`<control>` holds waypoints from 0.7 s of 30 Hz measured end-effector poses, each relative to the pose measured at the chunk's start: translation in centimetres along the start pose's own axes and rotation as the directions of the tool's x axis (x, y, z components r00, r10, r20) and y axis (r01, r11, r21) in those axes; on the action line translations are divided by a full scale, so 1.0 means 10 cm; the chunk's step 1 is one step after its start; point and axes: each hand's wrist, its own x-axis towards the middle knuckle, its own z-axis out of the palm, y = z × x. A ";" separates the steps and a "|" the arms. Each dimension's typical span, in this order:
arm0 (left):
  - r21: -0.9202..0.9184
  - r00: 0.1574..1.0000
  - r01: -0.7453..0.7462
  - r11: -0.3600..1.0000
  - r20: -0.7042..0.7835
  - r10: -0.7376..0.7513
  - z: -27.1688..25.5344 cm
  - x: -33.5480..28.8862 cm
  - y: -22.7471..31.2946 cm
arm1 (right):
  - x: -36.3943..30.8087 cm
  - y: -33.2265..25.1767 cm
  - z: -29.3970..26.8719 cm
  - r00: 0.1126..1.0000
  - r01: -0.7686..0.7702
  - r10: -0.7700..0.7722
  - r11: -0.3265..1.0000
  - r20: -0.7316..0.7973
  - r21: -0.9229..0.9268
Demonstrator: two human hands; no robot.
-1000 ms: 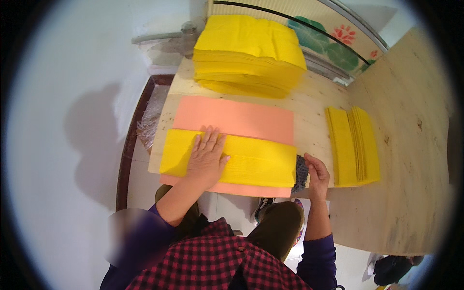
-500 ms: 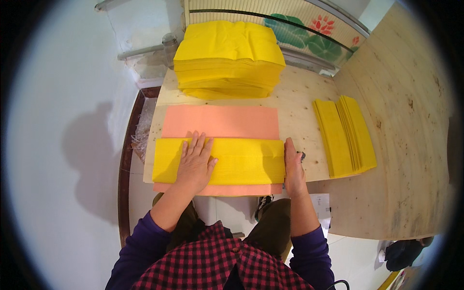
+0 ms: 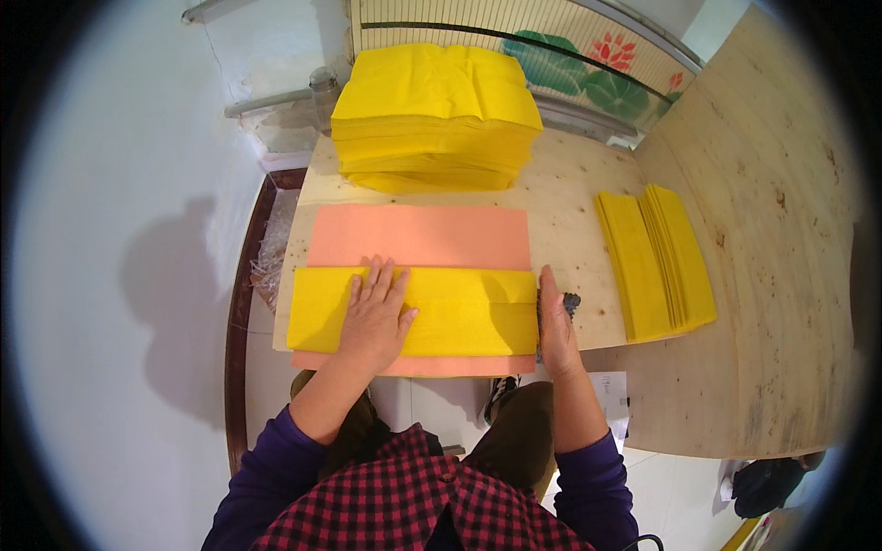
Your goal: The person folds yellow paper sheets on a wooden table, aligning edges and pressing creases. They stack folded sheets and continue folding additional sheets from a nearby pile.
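Note:
A folded yellow cloth-like sheet [image 3: 459,317] lies across a salmon-pink sheet [image 3: 423,234], which shows beyond its far edge and in a thin strip along its near edge. Flat on the yellow sheet's left half, with fingers spread, rests my left hand [image 3: 375,321]. My right hand [image 3: 557,326] stands on edge at the sheet's right end, fingers stretched out and a narrow gap between them. Just right of that hand, partly hidden by it, is a small dark grey object [image 3: 571,303] whose kind I cannot make out.
A tall stack of yellow sheets [image 3: 432,119] stands at the back of the wooden table [image 3: 579,184]. Several folded yellow pieces [image 3: 657,266] lie to the right, beside an upright wooden board [image 3: 753,239]. A glass jar [image 3: 323,92] stands behind, near the wall.
My right hand has come slightly away from the yellow sheet's right end, leaving a narrow gap. My left hand stays flat on the sheet. The whole view has shifted a little.

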 end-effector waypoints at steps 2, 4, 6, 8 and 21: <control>-0.006 1.000 0.002 1.000 -0.002 -0.002 0.02 -0.01 -0.01 | 0.05 -0.09 0.01 0.995 0.058 -0.068 0.990 -0.078 -0.126; -0.002 0.999 -0.014 1.000 -0.036 0.013 0.05 -0.02 -0.02 | 0.10 -0.21 0.06 0.980 0.123 -0.164 0.945 -0.113 -0.301; -0.001 0.999 -0.018 1.000 -0.048 0.018 0.07 -0.03 -0.02 | 0.12 -0.31 0.22 0.967 0.182 -0.243 0.859 -0.069 -0.478; -0.005 0.999 -0.008 1.000 -0.051 0.008 0.10 -0.03 -0.03 | 0.15 -0.34 0.55 0.983 0.176 -0.176 0.768 0.061 -0.616; 0.147 0.999 0.041 0.988 0.018 -0.044 0.19 -0.07 -0.10 | 0.35 -0.11 1.24 0.986 0.143 0.035 0.307 0.161 -0.941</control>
